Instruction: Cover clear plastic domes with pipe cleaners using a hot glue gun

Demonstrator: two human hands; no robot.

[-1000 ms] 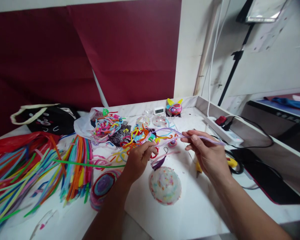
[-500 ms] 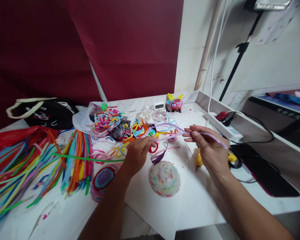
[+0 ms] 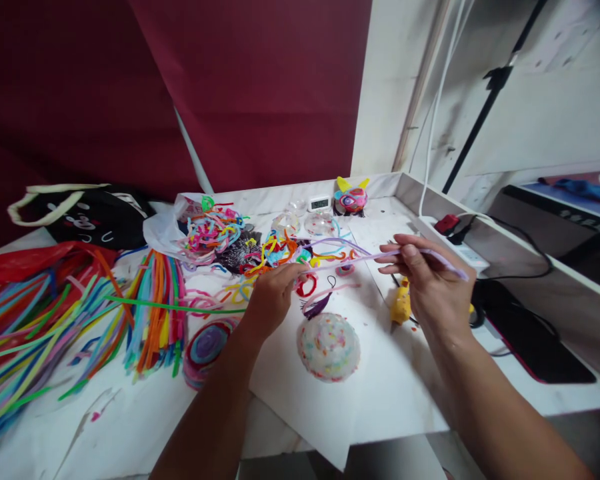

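Observation:
Purple pipe cleaners [image 3: 353, 261] stretch between my two hands above the table. My left hand [image 3: 275, 297] pinches them near one end, its fingertips partly hidden. My right hand [image 3: 433, 280] is closed around them farther along, thumb on top, with the ends poking out past the palm. Below the hands, a translucent dome dotted with colour [image 3: 329, 348] rests on white paper [image 3: 380, 393]. A dark purple tassel [image 3: 317, 305] lies just behind the dome. Beside my left forearm sits a disc coiled in pink, blue and purple [image 3: 207, 352].
Bundled pipe cleaners [image 3: 155, 313] and a red bag of more [image 3: 40, 320] cover the left side. A yellow glue gun [image 3: 401, 303], black phone [image 3: 535, 333] and power strip [image 3: 463, 250] lie right. Behind are a timer [image 3: 319, 203] and a finished colourful ball [image 3: 351, 198].
My right hand has moved right and slightly up along the purple pipe cleaners, away from my left hand. My left hand stays nearly in place, and the view has shifted slightly.

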